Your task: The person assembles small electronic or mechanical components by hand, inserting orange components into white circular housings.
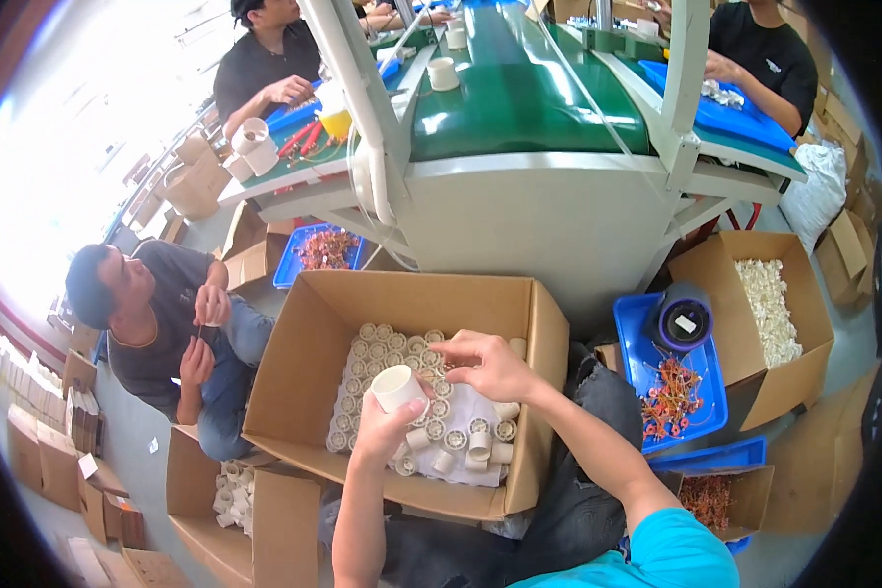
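My left hand (387,426) grips a short white plastic cylinder (398,385), its round opening turned upward. Just to the right, my right hand (485,363) reaches toward it with thumb and fingers apart; I see nothing between them. Both hands are above a large open cardboard box (402,294). Inside it, many ribbed white round parts (367,348) stand packed in rows at the left and back. Others lie loose and tipped on a pale sheet (478,407) at the right.
A grey conveyor with a green belt (519,88) rises ahead. At right are a blue tray (691,431) with red wired parts and a box of white pieces (769,314). A seated person (171,323) works at left; another box (284,519) stands lower left.
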Demonstrator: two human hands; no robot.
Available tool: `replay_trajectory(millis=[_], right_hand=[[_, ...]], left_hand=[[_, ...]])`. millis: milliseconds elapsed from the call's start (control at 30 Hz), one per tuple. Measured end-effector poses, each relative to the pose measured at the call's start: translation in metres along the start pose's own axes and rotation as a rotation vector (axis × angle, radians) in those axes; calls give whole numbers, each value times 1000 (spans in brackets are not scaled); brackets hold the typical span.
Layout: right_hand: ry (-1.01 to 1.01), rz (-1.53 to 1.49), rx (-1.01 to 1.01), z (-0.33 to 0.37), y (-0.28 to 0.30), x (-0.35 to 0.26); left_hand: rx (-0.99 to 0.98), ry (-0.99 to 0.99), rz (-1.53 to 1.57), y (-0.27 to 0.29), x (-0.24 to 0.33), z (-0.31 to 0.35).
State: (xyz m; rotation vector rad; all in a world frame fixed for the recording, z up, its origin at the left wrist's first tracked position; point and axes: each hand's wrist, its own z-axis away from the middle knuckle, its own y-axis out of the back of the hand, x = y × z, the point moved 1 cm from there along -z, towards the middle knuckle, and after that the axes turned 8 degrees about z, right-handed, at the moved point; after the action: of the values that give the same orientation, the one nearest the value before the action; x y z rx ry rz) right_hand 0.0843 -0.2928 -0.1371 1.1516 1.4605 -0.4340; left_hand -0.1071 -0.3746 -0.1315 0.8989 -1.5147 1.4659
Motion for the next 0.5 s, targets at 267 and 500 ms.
replay_trajectory(millis=[267,500], right_hand=[[-134,-22,93,7,19,20],[-171,-356,115,9,21,16]], left_hand=[[-188,93,-509,-16,9,-7],[-239,163,-700,-22,3,-5]])
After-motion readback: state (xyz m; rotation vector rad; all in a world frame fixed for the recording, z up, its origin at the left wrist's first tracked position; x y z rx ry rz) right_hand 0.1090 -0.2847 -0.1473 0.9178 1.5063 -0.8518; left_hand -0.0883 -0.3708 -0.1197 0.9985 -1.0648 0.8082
